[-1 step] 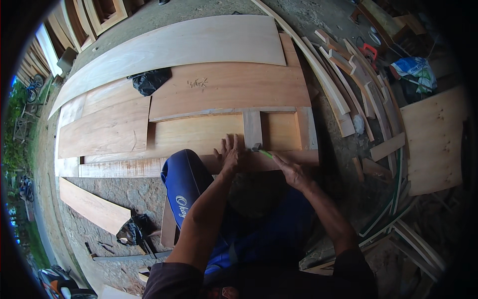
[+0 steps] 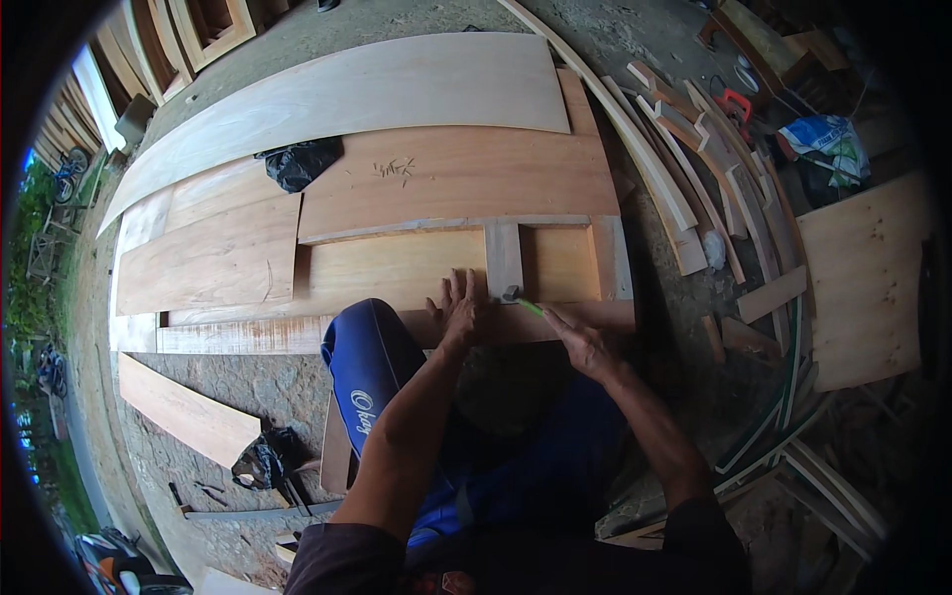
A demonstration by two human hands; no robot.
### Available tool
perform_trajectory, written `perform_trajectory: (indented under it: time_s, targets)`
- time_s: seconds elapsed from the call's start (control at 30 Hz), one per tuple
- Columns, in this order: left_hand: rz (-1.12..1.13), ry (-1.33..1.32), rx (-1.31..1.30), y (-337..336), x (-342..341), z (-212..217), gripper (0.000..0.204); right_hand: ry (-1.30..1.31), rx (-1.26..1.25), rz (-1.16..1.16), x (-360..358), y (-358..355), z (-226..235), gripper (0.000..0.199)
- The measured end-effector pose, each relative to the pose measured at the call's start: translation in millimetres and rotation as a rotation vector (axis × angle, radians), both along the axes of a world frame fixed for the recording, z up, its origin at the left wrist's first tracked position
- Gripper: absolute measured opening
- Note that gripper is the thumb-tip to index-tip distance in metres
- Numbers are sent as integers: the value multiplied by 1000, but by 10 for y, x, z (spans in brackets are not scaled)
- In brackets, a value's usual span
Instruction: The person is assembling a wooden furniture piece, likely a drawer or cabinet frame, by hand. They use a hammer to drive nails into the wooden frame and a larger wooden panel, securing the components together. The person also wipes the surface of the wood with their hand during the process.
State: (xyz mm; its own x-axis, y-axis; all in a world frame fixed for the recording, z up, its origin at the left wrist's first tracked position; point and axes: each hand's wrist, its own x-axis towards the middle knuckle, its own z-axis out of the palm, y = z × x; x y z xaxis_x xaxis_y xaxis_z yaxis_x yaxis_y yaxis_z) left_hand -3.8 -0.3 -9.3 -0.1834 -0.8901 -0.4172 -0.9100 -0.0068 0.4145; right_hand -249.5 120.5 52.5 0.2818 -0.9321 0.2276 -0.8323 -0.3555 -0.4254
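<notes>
My right hand [image 2: 588, 347] is closed round the green handle of a hammer [image 2: 533, 307]. Its dark metal head rests at or just above the near end of a short crosspiece [image 2: 505, 260] in a wooden frame. My left hand [image 2: 458, 309] lies with fingers spread on the near rail [image 2: 580, 315], left of that crosspiece. Its fingertips reach over the recessed panel [image 2: 397, 260]. Any nail under the hammer head is too small to make out.
Thin plywood sheets [image 2: 367, 84] cover the far part of the work. A small pile of nails [image 2: 394, 170] and a black plastic bag [image 2: 300, 164] sit on them. Wood strips [image 2: 659, 188] lie at right; a saw [image 2: 253, 514] and pliers [image 2: 210, 489] lie on the ground at left.
</notes>
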Motion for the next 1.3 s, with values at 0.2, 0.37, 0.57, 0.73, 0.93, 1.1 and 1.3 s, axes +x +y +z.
perform_trajectory:
  time_s: [0.2,0.37,0.57,0.73,0.93,1.1,1.3]
  targets:
    - [2,-25,-65,37,73,-179,85,-20,35,3,141,6,-26,58]
    - [16,50,-29,31,46,-63,87,-103,104,-43,234,78,109,55]
    - [-12,92,-48,-50,286,-201,94,-929,506,-457,543,21,129,55]
    - [26,-38,-21,33,9,135,97,-1402,901,-729,596,26,166,55]
    - [43,-27,0,23,23,215,97,-1576,832,-868,617,-314,110,53]
    - [50,-11,13,33,-38,278,96,-1405,945,-737,680,-595,-14,53]
    - [24,-60,3,26,4,219,99,-1568,771,-888,684,-709,15,52]
